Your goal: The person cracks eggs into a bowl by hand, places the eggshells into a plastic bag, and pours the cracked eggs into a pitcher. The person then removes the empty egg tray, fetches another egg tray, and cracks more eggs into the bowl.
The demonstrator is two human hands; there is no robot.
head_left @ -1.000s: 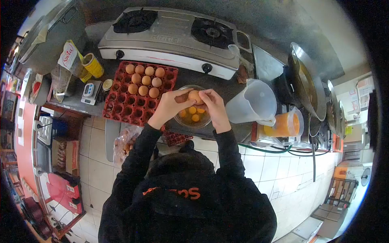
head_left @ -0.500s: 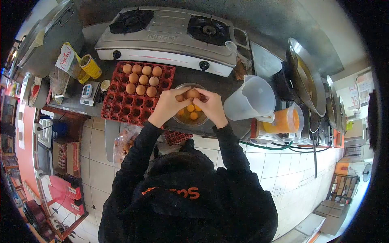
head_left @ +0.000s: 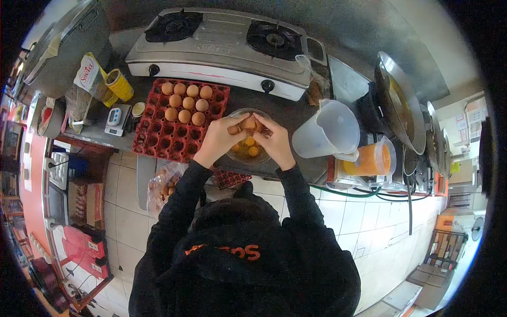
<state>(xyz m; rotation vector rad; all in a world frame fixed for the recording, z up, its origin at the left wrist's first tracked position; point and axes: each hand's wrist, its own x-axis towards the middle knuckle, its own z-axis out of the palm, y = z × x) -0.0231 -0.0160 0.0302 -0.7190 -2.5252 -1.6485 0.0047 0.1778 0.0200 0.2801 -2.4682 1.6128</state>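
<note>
Over a clear bowl [head_left: 240, 111], my left hand [head_left: 221, 138] and my right hand [head_left: 275, 141] meet with their fingertips around a brown egg [head_left: 249, 123]. Both hands are closed on it, from opposite sides. A second brown shape, perhaps another egg or a piece of shell, shows under my left fingers. Several yolks [head_left: 253, 151] lie in clear egg white in the bowl below. Left of my left hand is a red egg tray [head_left: 158, 143], with several whole brown eggs [head_left: 188, 102] in its upper rows and bare cups in the lower ones.
A two-burner gas stove [head_left: 222, 39] stands behind the bowl. To the right are a translucent pitcher [head_left: 325, 129], a container of orange liquid [head_left: 368, 160] and a large wok [head_left: 393, 100]. A kitchen scale [head_left: 116, 120] and a yellow can [head_left: 120, 85] sit at left.
Both hands stay over the bowl around the egg, with only slight finger movement. The egg looks paler at its middle now. The camera view has shifted slightly.
</note>
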